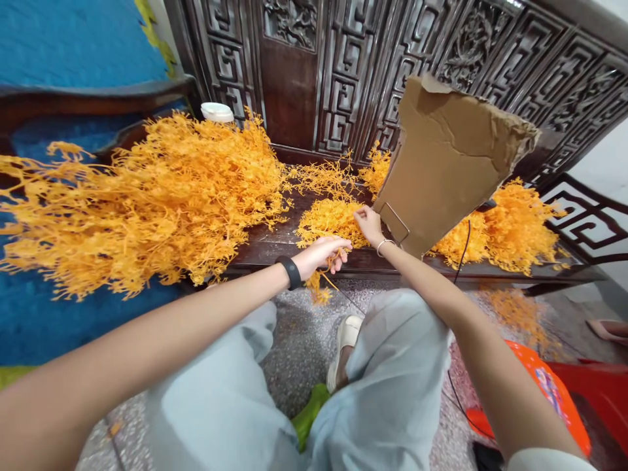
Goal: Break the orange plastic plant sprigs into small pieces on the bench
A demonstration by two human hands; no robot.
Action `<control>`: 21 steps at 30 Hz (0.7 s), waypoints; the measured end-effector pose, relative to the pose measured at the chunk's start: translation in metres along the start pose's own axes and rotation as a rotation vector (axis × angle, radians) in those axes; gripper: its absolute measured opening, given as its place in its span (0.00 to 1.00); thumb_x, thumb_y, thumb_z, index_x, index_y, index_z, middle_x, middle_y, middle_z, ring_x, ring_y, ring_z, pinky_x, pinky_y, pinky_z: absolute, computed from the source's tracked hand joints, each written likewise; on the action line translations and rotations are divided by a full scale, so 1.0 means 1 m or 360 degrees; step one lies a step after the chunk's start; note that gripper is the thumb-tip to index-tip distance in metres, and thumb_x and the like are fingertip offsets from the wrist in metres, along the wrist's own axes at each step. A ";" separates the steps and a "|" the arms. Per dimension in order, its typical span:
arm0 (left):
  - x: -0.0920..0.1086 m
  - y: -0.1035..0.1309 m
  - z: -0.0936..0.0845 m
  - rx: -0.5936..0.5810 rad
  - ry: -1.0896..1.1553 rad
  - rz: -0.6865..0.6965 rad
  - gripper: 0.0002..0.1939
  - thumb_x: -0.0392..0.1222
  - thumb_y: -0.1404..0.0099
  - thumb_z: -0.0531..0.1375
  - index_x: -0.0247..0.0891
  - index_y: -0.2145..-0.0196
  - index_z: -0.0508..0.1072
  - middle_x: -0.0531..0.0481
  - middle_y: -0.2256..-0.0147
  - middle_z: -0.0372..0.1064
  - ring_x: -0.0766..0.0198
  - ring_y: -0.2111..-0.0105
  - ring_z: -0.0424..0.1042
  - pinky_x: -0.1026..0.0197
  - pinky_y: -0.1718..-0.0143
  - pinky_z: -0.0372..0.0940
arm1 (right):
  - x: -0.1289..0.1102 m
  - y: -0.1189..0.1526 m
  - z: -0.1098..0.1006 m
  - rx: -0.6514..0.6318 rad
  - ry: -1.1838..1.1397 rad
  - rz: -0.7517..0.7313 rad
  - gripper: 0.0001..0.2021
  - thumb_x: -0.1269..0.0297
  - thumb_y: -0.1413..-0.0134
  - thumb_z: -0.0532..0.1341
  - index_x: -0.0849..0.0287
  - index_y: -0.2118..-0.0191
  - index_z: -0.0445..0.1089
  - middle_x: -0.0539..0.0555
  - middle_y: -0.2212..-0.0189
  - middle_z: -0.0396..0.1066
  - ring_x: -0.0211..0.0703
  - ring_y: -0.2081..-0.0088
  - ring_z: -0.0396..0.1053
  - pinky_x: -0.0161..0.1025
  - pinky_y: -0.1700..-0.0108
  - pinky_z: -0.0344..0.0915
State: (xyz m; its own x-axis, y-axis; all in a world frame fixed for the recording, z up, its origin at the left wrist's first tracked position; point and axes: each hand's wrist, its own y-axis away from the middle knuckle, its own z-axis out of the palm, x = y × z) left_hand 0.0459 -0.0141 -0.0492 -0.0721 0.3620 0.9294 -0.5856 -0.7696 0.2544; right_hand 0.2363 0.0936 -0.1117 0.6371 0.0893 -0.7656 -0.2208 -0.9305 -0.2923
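Note:
My left hand, with a black band on its wrist, is closed round an orange plastic sprig that hangs below the fingers with its thin stem showing. My right hand is just to the right, its fingers pinched together above the right side of a small orange sprig pile. Whatever those fingertips hold is too small to make out. Both hands are at the front edge of a dark wooden bench. Close behind the right hand, a brown cardboard piece stands tilted, with a thin metal wire frame at its lower left.
A large heap of orange sprigs fills the left side. More orange sprigs lie right of the cardboard. Behind the heap is a white tub. Carved wooden panels rise behind the bench. A black cable hangs near a red-orange stool.

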 end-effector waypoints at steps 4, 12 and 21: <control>0.001 0.000 0.002 -0.0006 -0.0010 0.0015 0.08 0.37 0.36 0.52 0.33 0.70 0.68 0.53 0.80 0.64 0.72 0.85 0.62 0.68 0.84 0.56 | -0.025 0.012 -0.003 -0.0080 -0.0296 0.0182 0.04 0.67 0.52 0.57 0.59 0.74 0.62 0.49 0.78 0.65 0.36 0.76 0.62 0.36 0.70 0.62; 0.004 -0.006 -0.005 0.0009 0.0085 0.0071 0.18 0.49 0.34 0.49 0.33 0.64 0.72 0.47 0.75 0.71 0.69 0.80 0.68 0.66 0.74 0.61 | -0.088 0.049 -0.036 -0.0324 -0.0668 -0.0098 0.05 0.65 0.52 0.59 0.59 0.73 0.63 0.49 0.77 0.66 0.32 0.77 0.61 0.35 0.71 0.60; 0.024 0.006 -0.018 -0.0015 0.0376 0.0244 0.22 0.54 0.34 0.46 0.36 0.54 0.69 0.44 0.65 0.73 0.63 0.70 0.71 0.58 0.65 0.65 | -0.114 0.074 -0.075 -0.0315 -0.0552 -0.0314 0.22 0.50 0.45 0.55 0.59 0.84 0.61 0.48 0.85 0.61 0.32 0.80 0.59 0.34 0.72 0.58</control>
State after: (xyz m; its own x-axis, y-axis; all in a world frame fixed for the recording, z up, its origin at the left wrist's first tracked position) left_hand 0.0262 -0.0003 -0.0306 -0.3458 0.3550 0.8685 -0.5606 -0.8205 0.1122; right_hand 0.2026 -0.0118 -0.0036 0.3596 0.3544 -0.8632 0.0473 -0.9308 -0.3624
